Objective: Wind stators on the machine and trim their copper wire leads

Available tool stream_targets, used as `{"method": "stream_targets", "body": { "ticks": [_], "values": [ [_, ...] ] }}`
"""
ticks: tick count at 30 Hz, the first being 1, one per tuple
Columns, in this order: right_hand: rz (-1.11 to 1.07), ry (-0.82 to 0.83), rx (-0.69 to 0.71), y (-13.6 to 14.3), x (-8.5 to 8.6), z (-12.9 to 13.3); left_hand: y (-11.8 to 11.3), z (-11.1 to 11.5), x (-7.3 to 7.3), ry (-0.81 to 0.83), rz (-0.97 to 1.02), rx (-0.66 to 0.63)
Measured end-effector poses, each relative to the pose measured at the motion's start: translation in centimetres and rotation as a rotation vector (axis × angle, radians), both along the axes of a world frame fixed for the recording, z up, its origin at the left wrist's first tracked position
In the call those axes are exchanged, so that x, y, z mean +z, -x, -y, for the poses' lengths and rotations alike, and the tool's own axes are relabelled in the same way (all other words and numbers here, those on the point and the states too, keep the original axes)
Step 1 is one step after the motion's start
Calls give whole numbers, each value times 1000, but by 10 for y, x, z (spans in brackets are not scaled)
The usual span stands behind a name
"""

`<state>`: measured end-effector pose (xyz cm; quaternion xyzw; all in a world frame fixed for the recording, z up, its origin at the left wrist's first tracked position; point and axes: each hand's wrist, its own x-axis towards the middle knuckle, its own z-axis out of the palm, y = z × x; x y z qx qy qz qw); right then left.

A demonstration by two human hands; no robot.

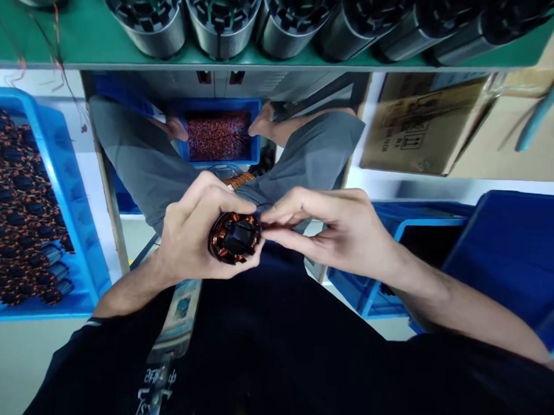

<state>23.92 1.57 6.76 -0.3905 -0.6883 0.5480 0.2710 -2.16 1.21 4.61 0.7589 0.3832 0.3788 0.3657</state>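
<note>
My left hand (195,227) is wrapped round a small motor stator (236,237), holding it over my lap with its open end facing up. Copper windings and black insulation show round the stator's rim. At its right edge, my right hand (332,233) pinches with thumb and fingertips. Whatever lies between those fingertips is too small or hidden to make out.
Several metal stator cylinders (287,42) line the green bench (360,67) ahead. A blue crate (64,157) of wound stators stands at left. Between my feet is a blue bin (258,131) with copper-coloured bits. A cardboard box (418,122), pliers (545,111) and blue crates (513,247) are at right.
</note>
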Motion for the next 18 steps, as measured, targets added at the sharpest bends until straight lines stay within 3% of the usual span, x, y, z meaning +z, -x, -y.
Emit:
{"method": "stream_targets", "body": {
  "ticks": [4,6,8,11,14,16,18],
  "values": [
    [-141,137,86,-19,-29,-16,3,1,-4,-49,139,-24],
    [-49,154,42,-29,-37,-22,6,1,-10,-45,95,2],
    [127,75,-93,-35,-33,-25,9,1,-17,-84,-17,42],
    [260,-132,-245,-28,-10,-18,11,1,-27,-216,-121,106],
    [180,-205,-69,-4,5,-4,7,1,-32,-251,-148,131],
    [118,-135,41,11,2,3,3,2,-32,-209,-156,125],
    [106,-30,59,18,-6,6,0,3,-29,-128,-152,95]
  ]
}}
